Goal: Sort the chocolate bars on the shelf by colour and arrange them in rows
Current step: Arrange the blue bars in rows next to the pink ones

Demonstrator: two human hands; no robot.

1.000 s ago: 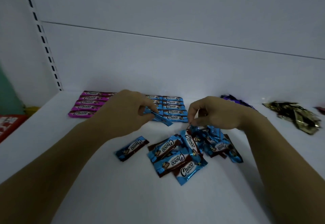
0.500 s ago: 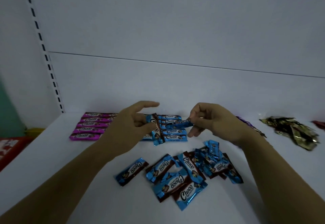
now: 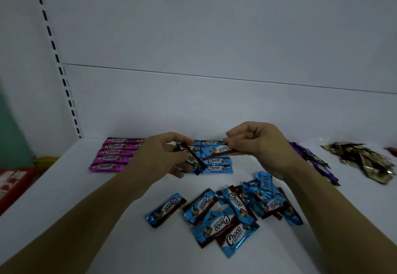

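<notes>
A blue bar point(image 3: 192, 158) is gripped between the thumb and curled fingers of the left hand point(image 3: 160, 155) and is held tilted above the shelf point(image 3: 64, 187). A second blue bar point(image 3: 214, 150) is pinched at its end by the fingertips of the right hand point(image 3: 258, 144) and is held level, its free end close to the first bar; whether the two bars touch cannot be told. Both are held over the blue rows point(image 3: 218, 168) laid at the back of the shelf. A pink row point(image 3: 113, 155) is set just left of these. A loose blue pile point(image 3: 225, 211) is spread nearer the front. Purple bars point(image 3: 311, 159) and gold wrappers point(image 3: 365, 162) are heaped to the right.
</notes>
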